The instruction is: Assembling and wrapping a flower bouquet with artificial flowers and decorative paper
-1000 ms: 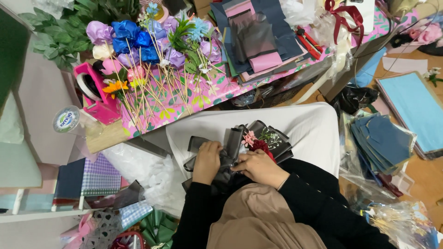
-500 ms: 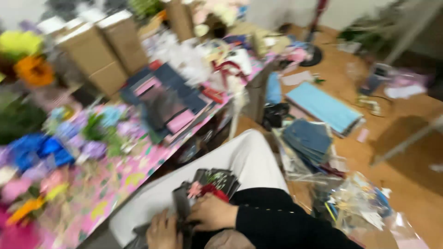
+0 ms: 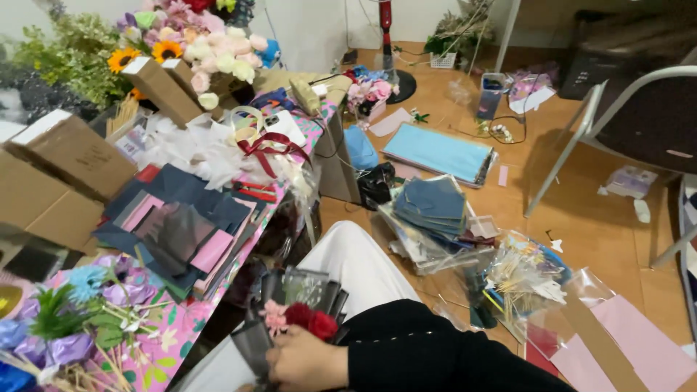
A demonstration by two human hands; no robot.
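My right hand [image 3: 308, 363], in a black sleeve, is closed on a small bouquet [image 3: 308, 319] lying in my lap. The bouquet has red and pink flowers wrapped in dark, partly see-through sheets. It rests on my white-clad leg [image 3: 359, 265]. My left hand is out of the picture at the bottom left. Beside my lap stands a low table with a pink flowered cloth [image 3: 181, 330]. On it lie purple and blue artificial flowers on sticks [image 3: 87, 305] and a stack of dark blue and pink sheets [image 3: 181, 218].
Cardboard boxes [image 3: 65, 160], white tulle with a red ribbon [image 3: 265, 145] and more artificial flowers crowd the table's far end. On the wooden floor lie light blue paper [image 3: 439, 152], dark blue sheets [image 3: 432, 203], bags of sticks [image 3: 523, 276] and pink paper [image 3: 624, 341]. A metal chair frame [image 3: 573, 145] stands at right.
My view has swung up and to the right, from the table and lap toward the floor. The left hand has dropped out of view. The right hand stays on the bouquet.
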